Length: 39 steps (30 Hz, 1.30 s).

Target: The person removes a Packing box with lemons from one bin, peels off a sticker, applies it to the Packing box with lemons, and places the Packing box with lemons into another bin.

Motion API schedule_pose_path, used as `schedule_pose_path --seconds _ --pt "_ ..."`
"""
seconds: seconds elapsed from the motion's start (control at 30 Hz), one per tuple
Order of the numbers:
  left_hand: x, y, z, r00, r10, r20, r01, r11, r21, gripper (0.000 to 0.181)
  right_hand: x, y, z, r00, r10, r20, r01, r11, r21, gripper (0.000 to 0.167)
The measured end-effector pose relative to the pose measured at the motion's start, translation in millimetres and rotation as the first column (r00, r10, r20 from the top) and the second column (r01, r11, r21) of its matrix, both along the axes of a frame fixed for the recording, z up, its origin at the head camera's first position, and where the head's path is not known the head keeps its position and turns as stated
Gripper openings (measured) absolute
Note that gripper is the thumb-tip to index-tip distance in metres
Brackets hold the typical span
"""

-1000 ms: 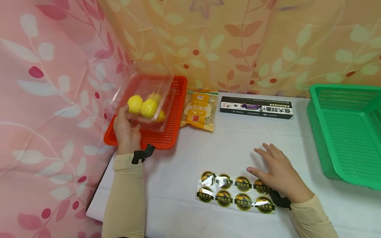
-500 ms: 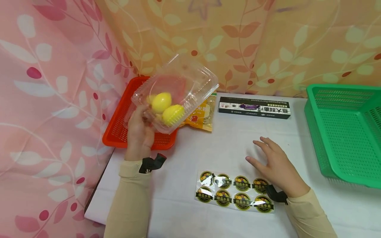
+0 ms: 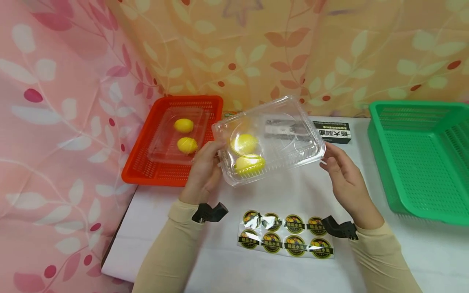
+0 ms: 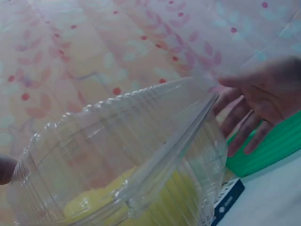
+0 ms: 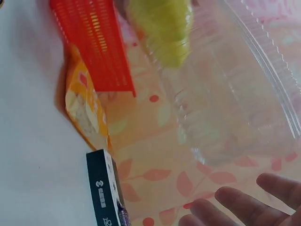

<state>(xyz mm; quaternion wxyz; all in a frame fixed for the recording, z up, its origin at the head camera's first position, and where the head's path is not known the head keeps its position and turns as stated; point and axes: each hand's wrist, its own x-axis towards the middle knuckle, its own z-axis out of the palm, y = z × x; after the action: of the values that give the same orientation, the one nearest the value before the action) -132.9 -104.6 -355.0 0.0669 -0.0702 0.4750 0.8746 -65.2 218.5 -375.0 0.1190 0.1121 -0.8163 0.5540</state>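
My left hand (image 3: 203, 173) grips the left end of a clear plastic clamshell box (image 3: 283, 152), raised above the table and tilted. Two yellow lemons, an upper lemon (image 3: 243, 143) and a lower lemon (image 3: 250, 164), lie in its left end. At the box's right end is my right hand (image 3: 346, 183), its fingers extended; in the right wrist view those fingers (image 5: 235, 200) look apart from the plastic. A second clear box (image 3: 166, 136) with two lemons (image 3: 184, 125) sits in the red basket (image 3: 133, 173). Only a fingertip of my left hand (image 4: 5, 169) shows in the left wrist view.
A sheet of round fruit stickers (image 3: 286, 235) lies at the table's front. Behind the raised box stands a black-and-white pasta box (image 3: 331, 132), partly covered. A yellow food bag (image 5: 84, 101) lies beside the red basket. The green basket (image 3: 390, 181) stands at right.
My left hand has lifted the box with two lemons out of the red basket and carried it right. My right hand has risen to its right end. The second box shows in the basket.
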Motion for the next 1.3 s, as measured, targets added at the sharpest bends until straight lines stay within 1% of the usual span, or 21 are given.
schedule_pose_path --seconds 0.1,0.2,0.27,0.33,0.4,0.47,0.53,0.6,0.67,0.77,0.9,1.0,1.13,1.3 --pt "-1.7 5.6 -7.1 0.997 -0.074 0.019 0.075 0.997 -0.028 0.008 0.3 -1 -1.1 1.000 0.030 0.001 -0.029 0.987 -0.155 0.046" --pt "-5.3 9.0 -15.2 0.990 -0.132 0.040 0.134 0.990 -0.043 0.003 4.0 0 -5.1 0.998 0.038 0.058 -0.022 0.964 -0.267 0.048" --pt "-7.3 10.3 -21.0 0.986 -0.154 0.067 0.159 0.985 -0.069 0.004 6.7 2 -9.0 0.994 0.027 0.102 0.005 0.954 -0.300 0.049" --pt "-8.9 10.8 -27.4 0.977 -0.187 0.098 0.196 0.976 -0.094 0.011 8.2 3 -13.7 0.989 0.008 0.151 0.041 0.947 -0.319 0.048" --pt "-9.6 11.7 -33.8 0.970 -0.205 0.131 0.221 0.967 -0.128 0.018 9.5 4 -18.5 0.980 -0.012 0.200 0.077 0.945 -0.318 0.047" --pt "-10.2 13.5 -39.6 0.963 -0.220 0.154 0.243 0.958 -0.153 0.023 11.3 5 -22.7 0.966 -0.042 0.254 0.119 0.947 -0.298 0.046" --pt "-10.6 16.0 -45.0 0.960 -0.228 0.164 0.256 0.950 -0.176 0.023 13.7 6 -26.6 0.950 -0.073 0.303 0.157 0.952 -0.262 0.046" --pt "-10.7 18.3 -49.7 0.957 -0.230 0.176 0.266 0.939 -0.216 0.023 16.5 7 -30.4 0.935 -0.102 0.340 0.183 0.959 -0.216 0.046" --pt "-10.7 20.1 -54.2 0.955 -0.230 0.189 0.274 0.928 -0.254 0.023 18.8 9 -34.6 0.925 -0.117 0.361 0.197 0.961 -0.192 0.046" --pt "-11.4 22.0 -61.1 0.949 -0.229 0.217 0.291 0.902 -0.318 0.027 21.3 12 -41.5 0.921 -0.112 0.373 0.190 0.965 -0.179 0.047" --pt "-13.0 23.3 -70.7 0.941 -0.232 0.247 0.310 0.884 -0.351 0.032 21.6 15 -50.8 0.923 -0.079 0.376 0.150 0.976 -0.161 0.051" --pt "-13.8 23.7 -78.0 0.934 -0.241 0.262 0.325 0.879 -0.349 0.034 20.5 16 -56.6 0.920 -0.072 0.386 0.133 0.982 -0.134 0.053" --pt "-14.7 24.3 -85.9 0.928 -0.257 0.268 0.342 0.874 -0.346 0.034 19.0 18 -62.2 0.909 -0.073 0.410 0.134 0.984 -0.120 0.053" --pt "-15.3 24.9 -89.4 0.934 -0.266 0.237 0.338 0.873 -0.351 0.041 17.6 21 -67.7 0.901 -0.082 0.426 0.144 0.983 -0.115 0.052"
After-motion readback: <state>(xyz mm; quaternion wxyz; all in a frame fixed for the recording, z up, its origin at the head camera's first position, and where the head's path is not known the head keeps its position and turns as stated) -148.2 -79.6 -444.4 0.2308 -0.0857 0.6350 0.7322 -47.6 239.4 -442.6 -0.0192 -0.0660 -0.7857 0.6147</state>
